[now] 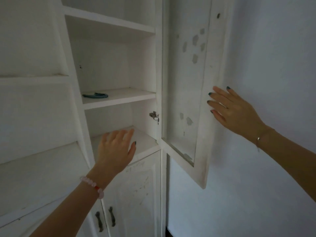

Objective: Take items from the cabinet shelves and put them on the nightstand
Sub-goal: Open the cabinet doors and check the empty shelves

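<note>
So, we're at the white cabinet [112,69] with its upper door [186,93] swung open, and the only thing we can spot on the shelves is one small blue item [95,95], left of centre in the frame, lying flat on the middle shelf [128,98] toward its left side. It's too dim and small to tell what it is; looks like a curved loop or band. Our guess is it's light and probably bendy, not fragile, so a simple pinch across the thicker curved part should lift it fine.

Our left hand [116,147], lower centre, hovers over the lowest open shelf [145,142] with fingers loosely spread, holding nothing. Our right hand [234,110], at the right of the frame, is flat and spread against the door's outer edge, pinching nothing.

Count: one blue item, one open door, two dark handles [112,216] on the closed lower doors at the bottom. We count four shelf boards in view. No nightstand in view.
</note>
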A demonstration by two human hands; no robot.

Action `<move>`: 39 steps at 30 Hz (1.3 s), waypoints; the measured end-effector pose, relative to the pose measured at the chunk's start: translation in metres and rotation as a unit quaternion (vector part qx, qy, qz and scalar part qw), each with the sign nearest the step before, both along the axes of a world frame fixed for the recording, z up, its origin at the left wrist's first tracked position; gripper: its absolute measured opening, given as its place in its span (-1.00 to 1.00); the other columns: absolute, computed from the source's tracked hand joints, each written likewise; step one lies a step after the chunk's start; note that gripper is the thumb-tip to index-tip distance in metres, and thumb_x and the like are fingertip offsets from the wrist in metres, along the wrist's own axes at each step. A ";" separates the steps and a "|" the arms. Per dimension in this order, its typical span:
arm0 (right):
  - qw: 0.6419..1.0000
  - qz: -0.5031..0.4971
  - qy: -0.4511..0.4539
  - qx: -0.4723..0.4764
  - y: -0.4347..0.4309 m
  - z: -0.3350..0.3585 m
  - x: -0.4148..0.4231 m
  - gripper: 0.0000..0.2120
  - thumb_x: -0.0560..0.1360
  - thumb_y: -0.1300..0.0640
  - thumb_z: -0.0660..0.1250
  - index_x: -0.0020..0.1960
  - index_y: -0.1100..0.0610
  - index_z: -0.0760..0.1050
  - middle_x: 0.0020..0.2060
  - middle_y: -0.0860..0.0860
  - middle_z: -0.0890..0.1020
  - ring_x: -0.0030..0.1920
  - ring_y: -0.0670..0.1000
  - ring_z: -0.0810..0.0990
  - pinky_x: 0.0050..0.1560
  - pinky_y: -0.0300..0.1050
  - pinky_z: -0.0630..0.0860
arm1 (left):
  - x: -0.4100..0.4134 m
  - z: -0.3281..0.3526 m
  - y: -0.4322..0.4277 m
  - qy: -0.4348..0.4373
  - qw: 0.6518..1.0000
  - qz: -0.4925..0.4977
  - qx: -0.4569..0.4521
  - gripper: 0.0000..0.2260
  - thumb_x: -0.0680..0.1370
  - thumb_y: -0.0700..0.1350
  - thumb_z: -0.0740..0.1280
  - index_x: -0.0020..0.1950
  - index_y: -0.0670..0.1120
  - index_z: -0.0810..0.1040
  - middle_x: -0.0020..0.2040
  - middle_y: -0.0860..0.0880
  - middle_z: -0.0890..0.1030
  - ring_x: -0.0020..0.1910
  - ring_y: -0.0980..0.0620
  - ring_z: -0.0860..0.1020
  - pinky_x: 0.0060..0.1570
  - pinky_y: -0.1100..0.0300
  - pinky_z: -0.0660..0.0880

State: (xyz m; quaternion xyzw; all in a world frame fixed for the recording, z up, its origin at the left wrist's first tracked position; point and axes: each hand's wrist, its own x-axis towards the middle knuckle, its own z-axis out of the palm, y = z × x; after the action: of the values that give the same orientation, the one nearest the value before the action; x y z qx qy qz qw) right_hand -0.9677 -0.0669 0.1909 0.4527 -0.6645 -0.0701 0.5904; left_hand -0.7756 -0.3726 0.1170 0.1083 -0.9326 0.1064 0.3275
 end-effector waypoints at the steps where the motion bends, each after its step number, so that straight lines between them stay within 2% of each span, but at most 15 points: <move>1: 0.999 -0.028 -0.016 -0.001 0.008 -0.003 -0.005 -0.73 0.58 0.17 0.17 0.15 0.31 0.52 0.22 0.23 0.52 0.34 0.18 0.38 0.34 0.17 0.28 | -0.005 0.001 0.003 0.000 1.000 -0.009 0.001 -0.59 0.49 0.01 0.10 0.14 -0.20 0.56 -0.09 -0.17 0.65 -0.16 -0.19 0.62 -0.13 -0.08 0.54; 4: 0.990 -0.120 -0.076 0.001 0.024 -0.009 -0.017 -0.63 0.56 0.12 0.12 0.24 0.33 0.45 0.31 0.23 0.43 0.37 0.19 0.33 0.37 0.20 0.22 | -0.015 0.003 0.007 0.001 0.999 -0.033 -0.001 -0.59 0.49 0.01 0.09 0.14 -0.19 0.56 -0.08 -0.17 0.65 -0.16 -0.19 0.62 -0.12 -0.08 0.53; 7: 0.968 -0.207 -0.141 0.011 0.033 -0.012 -0.022 -0.50 0.56 0.03 -0.01 0.33 0.34 0.35 0.37 0.23 0.35 0.39 0.19 0.29 0.38 0.22 0.15 | -0.021 0.002 0.003 0.002 0.999 -0.048 0.002 -0.59 0.49 0.01 0.09 0.15 -0.18 0.56 -0.07 -0.17 0.65 -0.14 -0.19 0.62 -0.10 -0.08 0.53; 12: 0.957 -0.240 -0.161 0.003 0.027 -0.018 -0.020 -0.47 0.55 0.02 -0.02 0.42 0.28 0.22 0.44 0.18 0.25 0.44 0.18 0.18 0.39 0.24 0.11 | -0.022 -0.001 -0.008 0.000 0.999 -0.052 -0.001 -0.58 0.49 0.01 0.08 0.14 -0.19 0.56 -0.08 -0.17 0.66 -0.15 -0.18 0.63 -0.10 -0.08 0.53; 16: 0.963 -0.199 -0.175 -0.037 -0.001 -0.023 -0.004 -0.50 0.55 0.03 0.00 0.42 0.24 0.25 0.39 0.22 0.33 0.40 0.23 0.25 0.36 0.27 0.18 | -0.018 -0.002 -0.016 -0.003 0.999 -0.050 0.011 -0.59 0.48 0.01 0.09 0.12 -0.20 0.57 -0.10 -0.17 0.66 -0.18 -0.17 0.63 -0.13 -0.07 0.53; 22: 0.967 -0.106 -0.225 -0.054 -0.084 -0.040 0.035 -0.51 0.54 -0.01 0.04 0.38 0.20 0.34 0.34 0.17 0.41 0.37 0.19 0.33 0.31 0.25 0.28 | -0.006 0.001 -0.032 0.008 0.998 -0.054 0.026 -0.61 0.49 0.01 0.10 0.13 -0.19 0.55 -0.08 -0.16 0.66 -0.17 -0.17 0.62 -0.12 -0.06 0.54; 25: 0.961 -0.041 -0.257 -0.095 -0.125 -0.050 0.056 -0.56 0.53 0.00 0.09 0.31 0.20 0.42 0.26 0.16 0.50 0.30 0.17 0.43 0.29 0.18 0.34 | 0.003 0.005 -0.044 0.008 0.998 -0.047 0.029 -0.59 0.50 0.01 0.10 0.16 -0.18 0.54 -0.06 -0.15 0.66 -0.15 -0.17 0.62 -0.10 -0.06 0.53; 30: 0.939 0.045 -0.314 -0.131 -0.178 -0.060 0.081 -0.57 0.51 -0.01 0.12 0.28 0.21 0.43 0.18 0.15 0.55 0.19 0.17 0.51 0.19 0.14 0.45 | 0.024 0.015 -0.067 0.021 0.999 -0.027 0.027 -0.58 0.51 0.02 0.07 0.19 -0.16 0.52 -0.03 -0.15 0.65 -0.12 -0.15 0.62 -0.10 -0.05 0.53; 35: 0.935 0.067 -0.322 -0.131 -0.217 -0.064 0.095 -0.57 0.51 -0.01 0.12 0.25 0.20 0.45 0.16 0.13 0.57 0.19 0.13 0.51 0.20 0.02 0.41 | 0.042 0.012 -0.091 0.023 0.999 -0.009 0.026 -0.58 0.51 0.03 0.06 0.20 -0.15 0.52 0.00 -0.13 0.65 -0.06 -0.14 0.62 -0.05 -0.09 0.52; 39: 0.930 0.080 -0.329 -0.143 -0.239 -0.075 0.101 -0.61 0.49 0.03 0.17 0.22 0.21 0.48 0.13 0.14 0.58 0.14 0.14 0.54 0.15 0.02 0.46 | 0.049 0.001 -0.105 0.009 1.000 0.002 0.018 -0.59 0.52 0.03 0.08 0.20 -0.14 0.52 0.00 -0.11 0.65 -0.05 -0.13 0.62 -0.04 -0.08 0.53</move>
State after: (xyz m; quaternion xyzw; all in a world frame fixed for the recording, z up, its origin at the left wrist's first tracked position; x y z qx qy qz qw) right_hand -0.8666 -0.3054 0.1158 0.4125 -0.7862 0.2258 0.4008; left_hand -0.7264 -0.4779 0.1184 0.1175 -0.9310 0.0892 0.3340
